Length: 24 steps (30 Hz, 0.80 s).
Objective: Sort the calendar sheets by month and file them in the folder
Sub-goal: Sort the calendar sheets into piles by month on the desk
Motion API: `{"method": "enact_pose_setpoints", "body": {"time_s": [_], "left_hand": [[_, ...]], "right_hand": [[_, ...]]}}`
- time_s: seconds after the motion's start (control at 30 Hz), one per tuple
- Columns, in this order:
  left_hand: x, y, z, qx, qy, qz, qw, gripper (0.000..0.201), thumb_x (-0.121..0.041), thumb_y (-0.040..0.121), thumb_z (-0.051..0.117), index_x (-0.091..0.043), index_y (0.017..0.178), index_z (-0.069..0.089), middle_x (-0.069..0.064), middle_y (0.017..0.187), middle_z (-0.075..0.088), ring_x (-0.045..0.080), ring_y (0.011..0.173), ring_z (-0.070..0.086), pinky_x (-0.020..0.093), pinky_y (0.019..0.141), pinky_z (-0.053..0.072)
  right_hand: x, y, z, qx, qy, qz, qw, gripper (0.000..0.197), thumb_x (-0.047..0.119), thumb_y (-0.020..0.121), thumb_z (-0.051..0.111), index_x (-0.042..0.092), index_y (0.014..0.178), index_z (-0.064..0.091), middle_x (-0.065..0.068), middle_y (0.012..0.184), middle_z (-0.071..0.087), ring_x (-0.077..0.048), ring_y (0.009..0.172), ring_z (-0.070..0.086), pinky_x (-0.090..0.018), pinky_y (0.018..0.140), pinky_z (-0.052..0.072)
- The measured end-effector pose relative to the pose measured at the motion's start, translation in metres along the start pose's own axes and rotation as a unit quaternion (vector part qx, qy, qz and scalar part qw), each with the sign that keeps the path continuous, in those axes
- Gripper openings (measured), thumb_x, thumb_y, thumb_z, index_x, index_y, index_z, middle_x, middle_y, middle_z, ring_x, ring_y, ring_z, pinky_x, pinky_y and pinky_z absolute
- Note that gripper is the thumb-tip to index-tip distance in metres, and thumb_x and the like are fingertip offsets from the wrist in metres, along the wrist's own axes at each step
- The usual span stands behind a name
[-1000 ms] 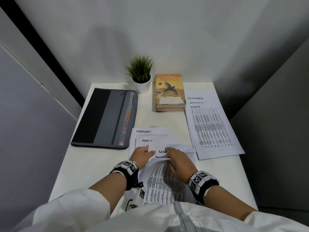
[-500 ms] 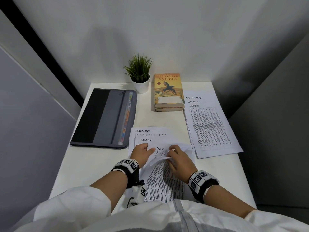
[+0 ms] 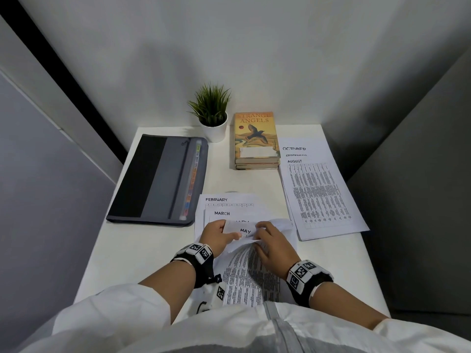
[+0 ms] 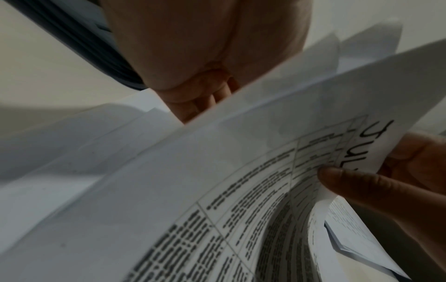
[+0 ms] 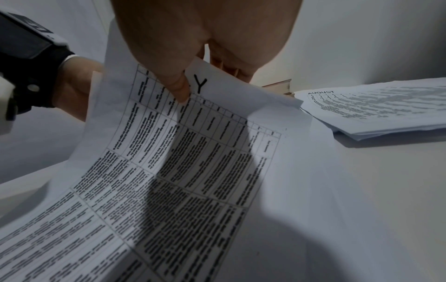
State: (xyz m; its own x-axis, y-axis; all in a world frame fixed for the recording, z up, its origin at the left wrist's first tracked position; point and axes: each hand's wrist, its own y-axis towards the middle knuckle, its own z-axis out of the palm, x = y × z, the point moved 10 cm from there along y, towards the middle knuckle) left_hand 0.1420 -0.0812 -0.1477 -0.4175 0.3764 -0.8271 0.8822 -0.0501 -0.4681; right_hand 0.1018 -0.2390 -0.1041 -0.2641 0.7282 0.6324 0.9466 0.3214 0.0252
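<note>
From overhead we see our left hand and right hand pinching lifted calendar sheets near us, MAY showing. The left wrist view alone shows JULY. One closed folder lies far left, two books far centre.

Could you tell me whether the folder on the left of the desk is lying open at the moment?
No, the folder lies flat and closed on the desk, with no calendar sheets on it.

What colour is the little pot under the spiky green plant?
White; the small round plant pot shows best in the head view.
</note>
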Motion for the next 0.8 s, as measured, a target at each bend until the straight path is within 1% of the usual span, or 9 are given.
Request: {"method": "enact_pose_setpoints", "body": {"time_s": [0.13,0.23,0.3,0.37,0.47,0.57,0.63,0.7,0.8], "left_hand": [[-0.001,-0.003,0.002,0.009,-0.02,0.007,1.0,0.039,-0.026,0.079,0.079,0.007,0.088,0.062,0.011,0.075,0.059,0.017,0.07,0.051,0.033,0.068,0.044],[-0.005,-0.005,-0.003,-0.003,-0.015,0.015,1.0,0.045,-0.041,0.089,0.066,-0.01,0.068,0.041,0.0,0.063,0.034,0.017,0.062,0.032,0.03,0.06,0.028],[-0.005,-0.003,-0.007,-0.013,0.006,0.013,1.0,0.045,-0.032,0.094,0.06,-0.016,0.067,0.028,0.001,0.064,0.022,0.018,0.064,0.023,0.03,0.061,0.019],[-0.005,0.0,-0.007,-0.008,0.019,0.012,1.0,0.044,-0.023,0.094,0.061,-0.016,0.065,0.028,0.004,0.065,0.023,0.018,0.066,0.024,0.029,0.062,0.019],[-0.002,0.002,-0.004,-0.001,0.012,0.003,1.0,0.031,-0.02,0.09,0.067,-0.009,0.069,0.047,0.007,0.067,0.039,0.016,0.065,0.036,0.027,0.063,0.03],[-0.003,0.0,-0.006,-0.017,-0.014,0.008,1.0,0.022,-0.017,0.085,0.073,0.004,0.081,0.067,-0.002,0.063,0.059,0.011,0.062,0.053,0.017,0.059,0.043],[-0.002,0.0,-0.006,-0.018,-0.014,0.004,1.0,0.023,-0.019,0.086,0.072,0.002,0.078,0.064,0.004,0.067,0.057,0.016,0.064,0.049,0.021,0.061,0.041],[-0.001,0.0,-0.006,-0.02,-0.002,0.005,1.0,0.029,-0.021,0.087,0.071,-0.003,0.072,0.054,0.011,0.069,0.045,0.017,0.065,0.04,0.027,0.063,0.034],[0.0,0.001,-0.008,-0.02,0.0,0.008,1.0,0.032,-0.022,0.087,0.071,-0.007,0.069,0.05,0.009,0.066,0.043,0.018,0.063,0.038,0.026,0.062,0.034]], "right_hand": [[0.002,0.0,-0.002,-0.011,-0.019,-0.007,1.0,0.011,0.019,0.089,0.059,0.015,0.1,0.058,0.0,0.111,0.049,-0.017,0.099,0.047,-0.025,0.081,0.045],[0.004,0.0,-0.002,-0.01,-0.02,-0.008,1.0,0.008,0.019,0.089,0.059,0.016,0.096,0.057,0.001,0.102,0.052,-0.017,0.093,0.049,-0.03,0.074,0.048],[0.004,0.0,-0.003,-0.006,-0.009,-0.002,1.0,0.007,0.02,0.09,0.058,0.016,0.096,0.056,0.002,0.102,0.051,-0.017,0.085,0.051,-0.035,0.069,0.05],[0.006,0.001,-0.005,-0.008,0.003,-0.008,1.0,0.008,0.019,0.09,0.057,0.015,0.097,0.056,0.002,0.109,0.051,-0.017,0.083,0.054,-0.033,0.07,0.051],[0.011,0.002,-0.006,-0.01,0.012,-0.028,0.999,0.009,0.014,0.088,0.059,0.013,0.097,0.057,-0.001,0.121,0.052,-0.018,0.094,0.056,-0.029,0.081,0.048],[0.013,0.001,-0.004,-0.006,-0.002,-0.032,0.999,0.008,0.012,0.087,0.059,0.013,0.095,0.059,-0.002,0.106,0.057,-0.02,0.094,0.053,-0.032,0.081,0.046],[0.014,0.0,-0.004,-0.006,-0.011,-0.031,0.999,0.008,0.012,0.087,0.059,0.013,0.094,0.059,-0.002,0.1,0.057,-0.02,0.092,0.05,-0.033,0.079,0.045],[0.014,0.0,-0.005,-0.007,-0.016,-0.028,0.999,0.007,0.013,0.087,0.059,0.013,0.094,0.059,-0.001,0.097,0.057,-0.019,0.091,0.05,-0.03,0.077,0.045],[0.014,-0.001,-0.006,-0.003,-0.009,-0.016,1.0,0.007,0.014,0.088,0.058,0.013,0.095,0.058,-0.001,0.096,0.057,-0.019,0.086,0.052,-0.029,0.071,0.044]]}}
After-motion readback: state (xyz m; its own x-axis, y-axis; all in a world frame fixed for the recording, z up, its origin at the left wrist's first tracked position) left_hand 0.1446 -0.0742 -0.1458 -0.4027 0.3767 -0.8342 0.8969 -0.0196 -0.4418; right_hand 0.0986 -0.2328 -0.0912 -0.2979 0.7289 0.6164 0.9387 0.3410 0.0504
